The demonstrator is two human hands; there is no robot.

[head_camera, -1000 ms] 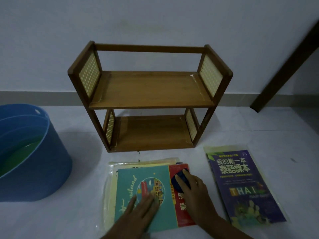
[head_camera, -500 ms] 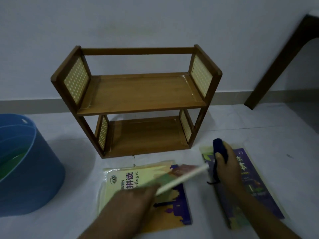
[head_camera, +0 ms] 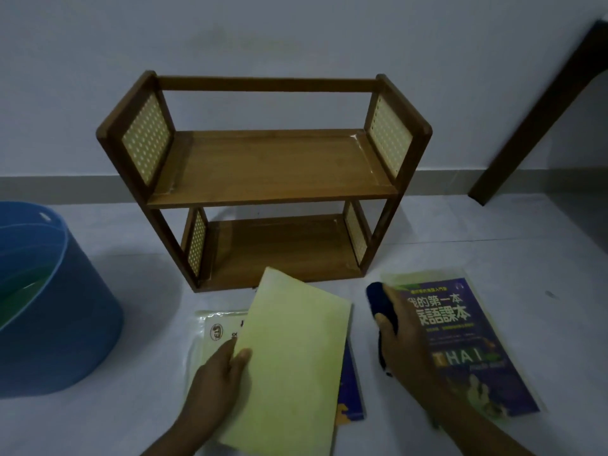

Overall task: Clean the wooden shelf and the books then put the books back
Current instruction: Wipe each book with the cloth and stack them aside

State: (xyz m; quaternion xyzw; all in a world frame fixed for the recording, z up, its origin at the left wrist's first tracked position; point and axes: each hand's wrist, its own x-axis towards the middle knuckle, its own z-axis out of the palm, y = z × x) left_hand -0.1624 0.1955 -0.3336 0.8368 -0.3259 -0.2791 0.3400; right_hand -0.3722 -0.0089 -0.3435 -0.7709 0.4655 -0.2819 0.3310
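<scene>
Left hand [head_camera: 217,386] pinched yellow-backed book [head_camera: 289,360]; right hand [head_camera: 399,343] gripped dark cloth [head_camera: 381,307] at 3 o'clock. Best wiped flat, edge-to-edge.

Both forearms are bare, the left hand [head_camera: 217,380] and right hand [head_camera: 406,350] ungloved (no sleeves, no rings visible).

Head view, forward and down, close above floor [head_camera: 493,251]

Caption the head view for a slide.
Left hand lifts a pale book; right hand holds a dark cloth before the empty shelf.
</scene>
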